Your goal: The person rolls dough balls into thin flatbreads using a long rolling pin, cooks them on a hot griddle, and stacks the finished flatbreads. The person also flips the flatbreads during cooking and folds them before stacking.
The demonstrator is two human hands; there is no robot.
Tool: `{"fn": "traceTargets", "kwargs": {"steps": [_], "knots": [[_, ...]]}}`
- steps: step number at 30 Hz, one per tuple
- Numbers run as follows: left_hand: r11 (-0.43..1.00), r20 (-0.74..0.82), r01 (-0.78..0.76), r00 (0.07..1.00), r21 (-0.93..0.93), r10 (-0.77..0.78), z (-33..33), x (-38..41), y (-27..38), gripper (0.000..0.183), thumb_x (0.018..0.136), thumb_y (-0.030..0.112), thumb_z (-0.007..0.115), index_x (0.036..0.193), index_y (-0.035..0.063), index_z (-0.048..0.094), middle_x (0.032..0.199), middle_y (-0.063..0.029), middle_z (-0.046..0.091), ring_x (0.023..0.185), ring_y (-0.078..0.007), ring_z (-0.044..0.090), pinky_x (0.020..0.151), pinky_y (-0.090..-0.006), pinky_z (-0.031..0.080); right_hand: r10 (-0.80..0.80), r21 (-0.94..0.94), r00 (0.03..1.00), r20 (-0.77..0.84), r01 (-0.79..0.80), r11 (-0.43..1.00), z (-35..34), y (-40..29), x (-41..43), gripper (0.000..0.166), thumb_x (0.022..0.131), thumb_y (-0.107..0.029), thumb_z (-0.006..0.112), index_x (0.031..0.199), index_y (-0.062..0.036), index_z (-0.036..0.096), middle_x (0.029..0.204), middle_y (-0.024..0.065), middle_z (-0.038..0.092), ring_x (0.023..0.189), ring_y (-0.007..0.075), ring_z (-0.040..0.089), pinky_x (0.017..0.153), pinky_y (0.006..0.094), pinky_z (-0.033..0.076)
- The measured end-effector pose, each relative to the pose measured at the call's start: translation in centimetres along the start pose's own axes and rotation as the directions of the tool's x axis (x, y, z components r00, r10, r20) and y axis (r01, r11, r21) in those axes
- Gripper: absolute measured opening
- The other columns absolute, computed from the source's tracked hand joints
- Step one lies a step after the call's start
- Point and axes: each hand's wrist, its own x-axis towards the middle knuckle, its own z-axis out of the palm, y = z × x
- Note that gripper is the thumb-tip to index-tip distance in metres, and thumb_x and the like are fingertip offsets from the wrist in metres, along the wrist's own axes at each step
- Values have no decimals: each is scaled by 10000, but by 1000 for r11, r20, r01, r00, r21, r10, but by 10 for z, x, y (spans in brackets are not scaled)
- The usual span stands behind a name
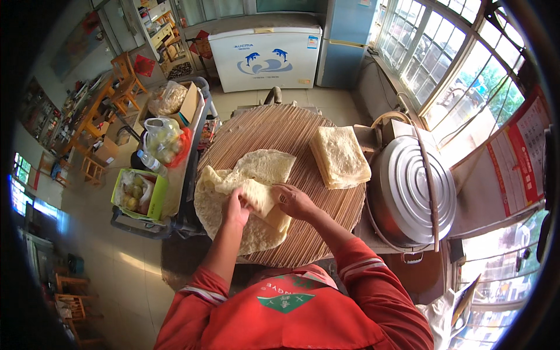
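Observation:
On a round board of plant stalks [323, 238] lie loose, thin flatbreads [258, 238], overlapping and partly folded. My left hand [236, 209] grips the near left edge of a folded flatbread [258, 194], thumb and fingers pinching it. My right hand [297, 201] has its fingers curled on the right edge of that same folded piece; its fingertips are partly hidden. Another flatbread [264, 164] lies just beyond both hands. Farther right on the board rests a neat stack of folded flatbreads [341, 155], apart from my hands.
A large lidded metal pot [411, 188] stands close on the right, its curved handle upright. At the left, a cart [177, 199] carries a green box of fruit [161, 197], a plastic bottle [152, 162] and bagged food [167, 98]. A white chest freezer [264, 61] stands beyond the board.

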Motion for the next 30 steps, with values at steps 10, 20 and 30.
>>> {"fn": "traceTargets", "kwargs": {"steps": [10, 20, 30], "knots": [[987, -62, 67, 996, 144, -59, 64, 41, -43, 400, 953, 326, 689, 1184, 23, 569, 970, -65, 609, 844, -233, 626, 768, -388, 565, 758, 719, 628, 175, -608, 337, 24, 64, 53, 241, 951, -184, 631, 962, 54, 664, 749, 91, 663, 659, 218, 692, 539, 324, 586], [988, 2, -110, 994, -112, 111, 76, 38, -92, 397, 921, -8, 652, 1288, -84, 520, 1210, -183, 630, 1037, -325, 671, 892, -439, 586, 620, 777, 474, 626, -455, -436, -31, 3, 6, 391, 926, -446, 717, 921, -61, 647, 845, 63, 635, 795, 186, 639, 757, 317, 544], [961, 238, -156, 966, 229, 100, 30, -119, -57, 277, 998, 136, 616, 1230, -4, 559, 1040, -106, 674, 948, -224, 684, 872, -363, 571, 539, 464, 806, -246, -391, 795, -203, -6, 60, 230, 987, -94, 573, 1188, -7, 641, 1112, 196, 693, 1063, 200, 664, 861, 393, 565]]}}
